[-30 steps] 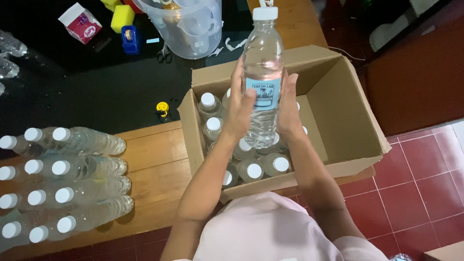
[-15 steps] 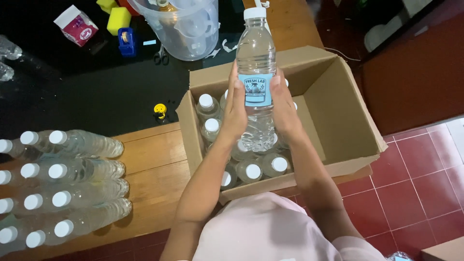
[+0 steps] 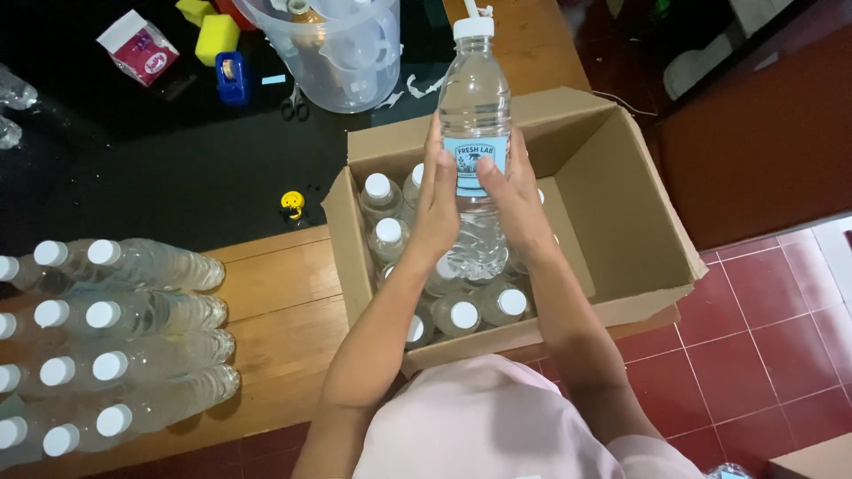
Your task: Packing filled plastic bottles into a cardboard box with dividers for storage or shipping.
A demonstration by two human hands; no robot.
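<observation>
Clear plastic: we hold a ribbed bottle (image 3: 475,133), white cap, pale blue label, upright above the cardboard box (image 3: 621,195)
Hands: our left hand (image 3: 437,208) and right hand (image 3: 508,197) clasp its sides
Around: capped bottles (image 3: 461,312) fill the box's left part; its right part is bare
Edges: stacked bottles (image 3: 124,337) lie well apart on the wooden bench (image 3: 284,310)

The clear plastic bottle with white cap and pale blue label (image 3: 476,133) and the two forearms hide several white-capped bottles standing in the brown cardboard box (image 3: 621,204); the stacked lying clear bottles (image 3: 115,328) and clear plastic bucket (image 3: 342,53) run off the frame edges.
</observation>
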